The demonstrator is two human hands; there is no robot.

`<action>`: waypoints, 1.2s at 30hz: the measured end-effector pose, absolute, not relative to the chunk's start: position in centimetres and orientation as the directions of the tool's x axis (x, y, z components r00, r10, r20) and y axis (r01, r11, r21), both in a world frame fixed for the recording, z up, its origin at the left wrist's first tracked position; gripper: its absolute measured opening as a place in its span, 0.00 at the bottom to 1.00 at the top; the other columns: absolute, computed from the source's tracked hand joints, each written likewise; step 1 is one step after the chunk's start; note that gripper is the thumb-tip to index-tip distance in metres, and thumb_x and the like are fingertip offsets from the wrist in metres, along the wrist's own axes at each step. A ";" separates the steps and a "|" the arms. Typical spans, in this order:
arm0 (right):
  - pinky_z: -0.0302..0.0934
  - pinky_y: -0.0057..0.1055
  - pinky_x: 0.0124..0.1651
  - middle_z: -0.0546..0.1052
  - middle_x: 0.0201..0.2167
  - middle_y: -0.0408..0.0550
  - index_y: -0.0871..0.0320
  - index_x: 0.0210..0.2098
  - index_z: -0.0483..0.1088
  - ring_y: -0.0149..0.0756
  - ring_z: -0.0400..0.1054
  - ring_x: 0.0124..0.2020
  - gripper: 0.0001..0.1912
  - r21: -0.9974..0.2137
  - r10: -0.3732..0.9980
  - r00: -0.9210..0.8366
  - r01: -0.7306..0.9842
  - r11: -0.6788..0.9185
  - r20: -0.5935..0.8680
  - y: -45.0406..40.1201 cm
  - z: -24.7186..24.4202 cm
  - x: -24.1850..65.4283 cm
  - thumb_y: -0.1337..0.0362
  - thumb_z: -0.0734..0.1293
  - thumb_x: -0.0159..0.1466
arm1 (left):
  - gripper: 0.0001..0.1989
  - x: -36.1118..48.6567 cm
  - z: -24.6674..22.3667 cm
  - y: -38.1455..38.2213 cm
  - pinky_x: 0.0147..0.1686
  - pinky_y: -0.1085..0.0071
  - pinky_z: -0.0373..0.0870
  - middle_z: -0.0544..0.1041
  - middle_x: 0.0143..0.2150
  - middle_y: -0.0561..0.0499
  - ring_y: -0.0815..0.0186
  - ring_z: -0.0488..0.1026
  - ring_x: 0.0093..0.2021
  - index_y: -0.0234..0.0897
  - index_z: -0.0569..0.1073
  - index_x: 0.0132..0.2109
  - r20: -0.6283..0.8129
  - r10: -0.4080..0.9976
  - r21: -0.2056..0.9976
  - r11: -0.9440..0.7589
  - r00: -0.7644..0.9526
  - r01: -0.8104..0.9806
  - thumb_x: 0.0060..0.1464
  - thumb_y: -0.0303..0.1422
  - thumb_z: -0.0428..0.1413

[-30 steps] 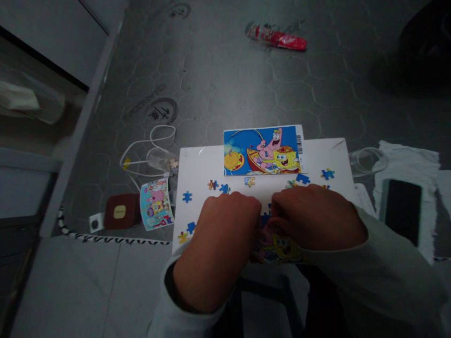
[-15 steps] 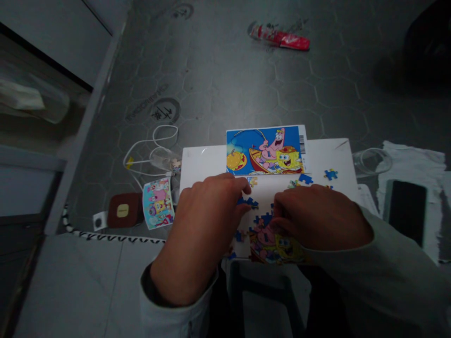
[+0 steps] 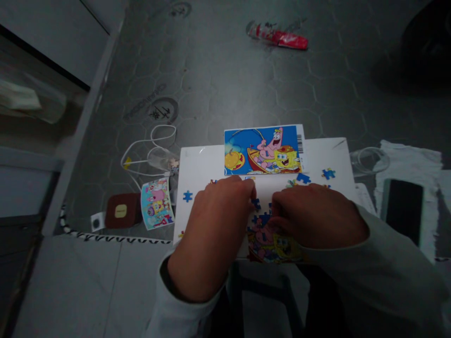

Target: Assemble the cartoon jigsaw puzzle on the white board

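Note:
A partly assembled jigsaw puzzle (image 3: 260, 239) with pink and yellow cartoon figures lies at the near edge of the white board (image 3: 200, 164). Above its upper left edge, my left hand (image 3: 221, 211) is closed, its fingertips pinching a blue puzzle piece (image 3: 256, 204). My right hand (image 3: 313, 216) rests over the puzzle's right side, fingers curled together at its upper edge; whatever they hold is hidden. Behind both hands lies the picture card (image 3: 264, 150) with the same figures. Loose blue puzzle pieces lie at the right (image 3: 328, 173) and the left (image 3: 188, 196).
Left of the board are a small cartoon card (image 3: 157, 203), a brown box (image 3: 123, 211) and a white cable (image 3: 136, 145). A clear cup (image 3: 369, 161) and a dark phone (image 3: 403, 211) on white cloth are at the right. A red wrapper (image 3: 291, 40) lies farther off.
My left hand has moved right with the blue piece, nearer to my right hand. Its forearm also shifted right, uncovering loose pieces on the board's left. My right hand stays nearly still.

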State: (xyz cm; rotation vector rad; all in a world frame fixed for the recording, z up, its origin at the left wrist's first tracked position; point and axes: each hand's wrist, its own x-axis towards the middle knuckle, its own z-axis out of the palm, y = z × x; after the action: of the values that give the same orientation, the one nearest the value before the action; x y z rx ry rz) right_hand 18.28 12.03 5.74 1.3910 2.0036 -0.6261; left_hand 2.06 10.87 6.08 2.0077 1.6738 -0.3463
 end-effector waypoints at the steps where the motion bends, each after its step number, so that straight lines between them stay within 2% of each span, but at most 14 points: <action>1: 0.67 0.40 0.40 0.88 0.43 0.57 0.52 0.42 0.86 0.50 0.83 0.43 0.09 -0.047 0.653 -0.263 0.943 0.329 -0.710 12.0 5.7 18.3 0.57 0.72 0.70 | 0.09 2.0 6.0 10.8 0.46 0.54 0.75 0.89 0.50 0.46 0.44 0.86 0.50 0.46 0.86 0.50 -0.488 0.842 0.234 -0.129 0.231 0.964 0.69 0.30 0.61; 6: 0.67 0.40 0.41 0.89 0.44 0.57 0.51 0.42 0.86 0.51 0.84 0.45 0.10 -0.026 0.636 -0.235 0.947 0.321 -0.735 12.0 5.9 18.2 0.58 0.71 0.72 | 0.11 1.9 5.7 10.6 0.45 0.58 0.73 0.89 0.45 0.49 0.50 0.86 0.47 0.45 0.85 0.46 -0.445 0.846 0.364 -0.128 0.293 0.922 0.69 0.26 0.58; 10: 0.66 0.39 0.40 0.88 0.41 0.57 0.53 0.40 0.85 0.48 0.83 0.40 0.09 -0.029 0.657 -0.267 0.937 0.349 -0.705 12.0 5.9 18.2 0.59 0.71 0.71 | 0.09 1.8 6.0 10.6 0.43 0.60 0.71 0.88 0.42 0.51 0.53 0.85 0.44 0.45 0.84 0.44 -0.441 0.848 0.425 -0.090 0.293 0.901 0.69 0.27 0.59; 13: 0.66 0.39 0.40 0.88 0.41 0.55 0.52 0.40 0.85 0.47 0.83 0.41 0.09 -0.040 0.647 -0.269 0.937 0.346 -0.713 12.0 5.7 18.3 0.58 0.72 0.71 | 0.09 1.5 6.4 10.8 0.44 0.60 0.71 0.88 0.42 0.50 0.53 0.85 0.44 0.45 0.83 0.44 -0.462 0.836 0.422 -0.086 0.296 0.903 0.67 0.26 0.59; 18: 0.66 0.42 0.41 0.88 0.46 0.57 0.52 0.45 0.86 0.54 0.84 0.48 0.11 -0.017 0.618 -0.217 0.950 0.313 -0.756 12.1 6.0 18.1 0.57 0.70 0.73 | 0.10 1.0 6.5 11.0 0.42 0.60 0.72 0.90 0.42 0.45 0.51 0.86 0.42 0.42 0.83 0.47 -0.474 0.813 0.383 -0.154 0.338 0.911 0.67 0.26 0.58; 23: 0.66 0.40 0.42 0.88 0.46 0.57 0.52 0.45 0.86 0.53 0.84 0.48 0.10 -0.017 0.616 -0.206 0.955 0.297 -0.760 12.2 6.1 17.9 0.57 0.71 0.73 | 0.13 0.8 5.6 11.1 0.49 0.60 0.77 0.92 0.46 0.49 0.55 0.88 0.46 0.46 0.88 0.48 -0.439 0.828 0.468 -0.122 0.350 0.875 0.67 0.25 0.60; 26: 0.65 0.40 0.40 0.88 0.44 0.56 0.51 0.43 0.86 0.51 0.83 0.46 0.09 -0.029 0.633 -0.235 0.948 0.317 -0.738 12.2 6.0 18.1 0.57 0.72 0.71 | 0.12 0.7 5.3 11.1 0.51 0.60 0.78 0.92 0.45 0.50 0.56 0.89 0.46 0.46 0.90 0.46 -0.444 0.835 0.468 -0.093 0.325 0.879 0.67 0.26 0.61; 31: 0.66 0.40 0.42 0.89 0.46 0.56 0.50 0.46 0.86 0.51 0.83 0.47 0.11 -0.019 0.622 -0.227 0.946 0.322 -0.750 12.1 5.8 18.3 0.56 0.71 0.73 | 0.13 0.6 5.4 11.0 0.54 0.57 0.79 0.92 0.46 0.49 0.53 0.90 0.49 0.47 0.91 0.46 -0.472 0.821 0.444 -0.093 0.320 0.891 0.67 0.26 0.62; 36: 0.67 0.41 0.44 0.88 0.48 0.56 0.50 0.48 0.86 0.53 0.83 0.49 0.13 -0.015 0.612 -0.210 0.951 0.308 -0.762 12.1 5.9 18.1 0.57 0.69 0.74 | 0.15 1.0 5.5 11.1 0.57 0.50 0.80 0.92 0.48 0.50 0.46 0.89 0.51 0.50 0.91 0.49 -0.491 0.807 0.396 -0.129 0.328 0.909 0.68 0.27 0.61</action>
State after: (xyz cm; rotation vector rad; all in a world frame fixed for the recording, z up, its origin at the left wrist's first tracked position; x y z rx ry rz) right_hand 18.08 12.07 5.94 1.3851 1.9193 -0.6584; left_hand 0.97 11.06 5.45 1.9584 1.5057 -0.2062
